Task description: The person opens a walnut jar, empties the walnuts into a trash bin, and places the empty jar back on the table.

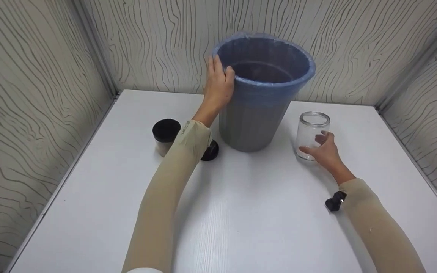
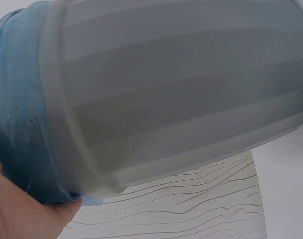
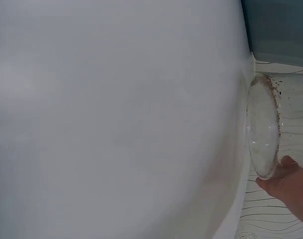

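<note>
A grey bin [image 1: 250,121] with a blue liner [image 1: 279,89] over its rim stands near the back of the white table. My left hand [image 1: 219,84] rests on the bin's left rim with its fingers straight. The left wrist view shows that hand [image 2: 29,209] against the liner's folded edge. To the right of the bin is a clear glass jar [image 1: 309,136] without a lid. My right hand [image 1: 324,152] holds it low down, thumb on the near side, fingers round the right. In the right wrist view, brown specks ring the jar [image 3: 290,109] near its base.
A container with a black top [image 1: 166,131] stands left of my left forearm. Partly hidden behind that sleeve lies a round black object [image 1: 211,151]. Patterned wall panels [image 1: 157,41] enclose the white table [image 1: 256,212] at the back and sides.
</note>
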`<control>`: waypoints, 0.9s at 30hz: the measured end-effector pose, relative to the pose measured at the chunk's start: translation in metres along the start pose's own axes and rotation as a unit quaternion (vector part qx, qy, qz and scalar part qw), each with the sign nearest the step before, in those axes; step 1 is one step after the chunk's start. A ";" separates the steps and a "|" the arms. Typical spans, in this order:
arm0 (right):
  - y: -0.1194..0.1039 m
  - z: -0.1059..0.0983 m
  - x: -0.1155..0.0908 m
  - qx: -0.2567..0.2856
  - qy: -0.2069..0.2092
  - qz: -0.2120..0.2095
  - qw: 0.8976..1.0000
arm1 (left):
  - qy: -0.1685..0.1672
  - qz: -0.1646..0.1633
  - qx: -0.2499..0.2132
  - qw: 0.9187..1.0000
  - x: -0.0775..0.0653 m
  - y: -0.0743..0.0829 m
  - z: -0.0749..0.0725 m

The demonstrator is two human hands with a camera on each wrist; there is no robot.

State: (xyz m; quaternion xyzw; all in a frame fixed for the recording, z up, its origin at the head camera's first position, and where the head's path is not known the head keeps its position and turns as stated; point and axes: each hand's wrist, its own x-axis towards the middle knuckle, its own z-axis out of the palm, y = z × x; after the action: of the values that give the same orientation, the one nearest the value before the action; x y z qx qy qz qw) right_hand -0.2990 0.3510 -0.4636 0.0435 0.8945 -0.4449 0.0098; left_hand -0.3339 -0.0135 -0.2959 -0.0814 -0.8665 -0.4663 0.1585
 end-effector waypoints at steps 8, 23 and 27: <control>0.003 0.001 0.002 -0.011 -0.001 0.014 1.000 | 0.003 0.005 -0.004 1.000 0.000 -0.002 0.000; -0.002 0.001 0.005 -0.055 -0.009 0.025 0.998 | -0.003 0.002 0.005 1.000 0.002 0.000 -0.001; 0.000 0.002 0.004 -0.064 -0.014 0.023 0.998 | -0.001 0.003 0.008 1.000 0.002 0.000 -0.001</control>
State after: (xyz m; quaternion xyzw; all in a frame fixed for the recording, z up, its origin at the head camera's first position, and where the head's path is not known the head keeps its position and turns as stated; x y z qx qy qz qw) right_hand -0.3027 0.3493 -0.4649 0.0572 0.9197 -0.3867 0.0357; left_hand -0.3354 -0.0146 -0.2946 -0.0836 -0.8703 -0.4584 0.1597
